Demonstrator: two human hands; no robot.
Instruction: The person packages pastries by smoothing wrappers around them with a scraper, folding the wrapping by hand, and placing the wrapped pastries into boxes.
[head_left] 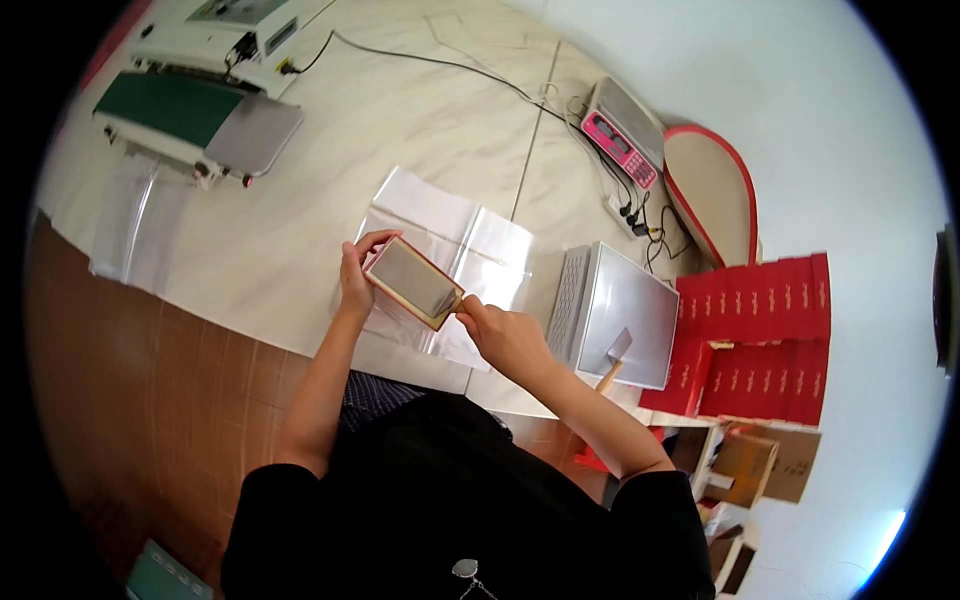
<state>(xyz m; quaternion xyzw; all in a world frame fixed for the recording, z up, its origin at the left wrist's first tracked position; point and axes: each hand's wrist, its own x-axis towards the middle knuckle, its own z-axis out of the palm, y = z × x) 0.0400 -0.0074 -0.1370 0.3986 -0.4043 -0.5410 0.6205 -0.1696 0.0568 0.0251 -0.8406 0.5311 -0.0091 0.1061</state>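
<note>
Red-edged box (401,300), grey contents (408,274) inside

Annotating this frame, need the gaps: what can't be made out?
Head view:
- Held box, underside: faces away from camera.
- Right hand: curled fingers hide what's inside.
- Scale, readout: too small.
- Red boxes, lettering: too small.
- White machine: cut off by top edge.

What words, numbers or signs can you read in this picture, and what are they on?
None can be read clearly.
Red boxes: gold marks, too small to read.
Pink-fronted weighing scale: keys and display windows, too blurred to read any number.
Brown cardboard box: faint dark marks, unreadable.
Green object on the floor side: pale marks, unreadable.
Held red-edged box: no lettering I can make out.
</note>
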